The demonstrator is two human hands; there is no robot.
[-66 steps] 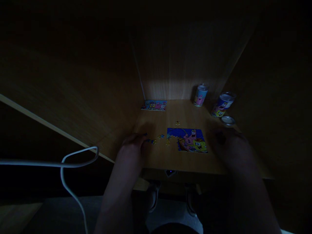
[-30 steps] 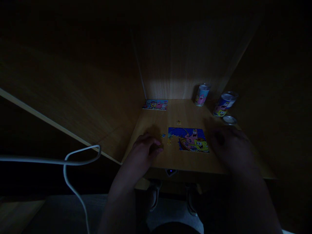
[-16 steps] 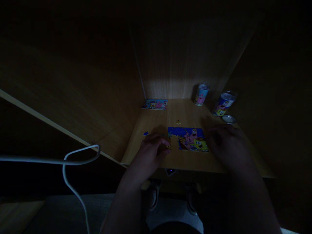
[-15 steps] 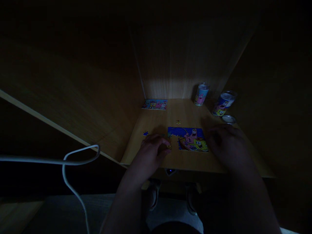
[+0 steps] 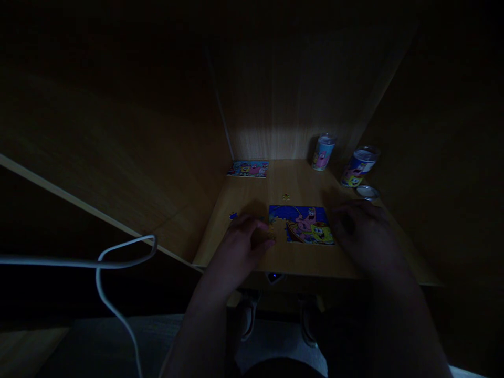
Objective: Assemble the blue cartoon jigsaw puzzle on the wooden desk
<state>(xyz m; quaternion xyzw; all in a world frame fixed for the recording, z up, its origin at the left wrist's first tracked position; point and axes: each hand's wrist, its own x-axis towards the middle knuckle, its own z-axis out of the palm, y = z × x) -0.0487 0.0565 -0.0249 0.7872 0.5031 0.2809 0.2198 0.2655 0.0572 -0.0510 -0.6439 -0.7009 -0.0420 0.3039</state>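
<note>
A partly assembled jigsaw puzzle (image 5: pixel 307 223) of cartoon figures on blue lies flat on the wooden surface, with a gap at its lower left. My left hand (image 5: pixel 246 241) is beside that gap, thumb and forefinger apart around a small yellowish puzzle piece (image 5: pixel 271 236) on the wood. At the puzzle's right edge rests my right hand (image 5: pixel 360 228), loosely curled with a hollow between thumb and fingers; nothing shows in it. A loose yellow piece (image 5: pixel 286 197) lies above the puzzle, and a blue piece (image 5: pixel 233 216) lies beyond my left hand. Dim light hides fine detail.
A finished puzzle (image 5: pixel 248 169) lies at the back left. Two cartoon-printed cans, a light blue can (image 5: pixel 323 153) and a dark blue can (image 5: pixel 358 168), stand at the back right near a round lid (image 5: pixel 367 192). A white cable (image 5: pixel 118 265) hangs at the left.
My left thumb and forefinger have spread slightly apart, showing more of the yellowish piece. My right hand stays by the puzzle's right edge. The view has shifted slightly.
</note>
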